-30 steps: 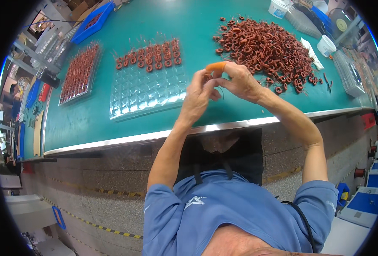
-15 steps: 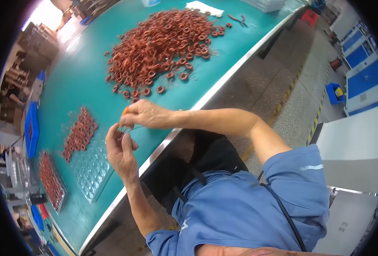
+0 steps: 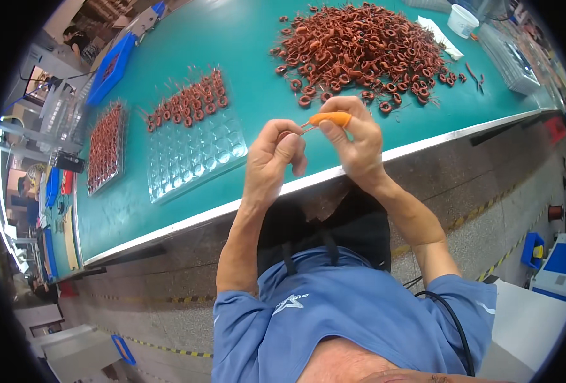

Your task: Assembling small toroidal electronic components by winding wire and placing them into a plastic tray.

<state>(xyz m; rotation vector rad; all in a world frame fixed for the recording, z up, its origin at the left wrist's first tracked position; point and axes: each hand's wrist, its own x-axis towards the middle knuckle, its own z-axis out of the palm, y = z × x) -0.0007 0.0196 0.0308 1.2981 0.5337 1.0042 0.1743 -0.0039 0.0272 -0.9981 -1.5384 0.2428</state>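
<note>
Over the near edge of the bench, my two hands work close together. My left hand is closed, thumb and fingers pinching a small reddish-brown wire-wound ring coil that its fingers mostly hide. Thin wire leads run from it toward my right hand, whose thumb and index finger are pinched on them. An orange cover, apparently a finger cot, shows at the right index finger. Beyond my hands lies a large heap of similar coils with wire ends sticking out.
Left of my hands, a clear plastic tray holds coils in its far rows. A fuller coil tray stands farther left, near a blue bin. Right of the heap lie a white cloth, red-handled pliers and a white tub.
The view has turned, so the bench edge now runs more level. My hands have drawn slightly apart, with the leads between them, and the orange cover shows more fully.
</note>
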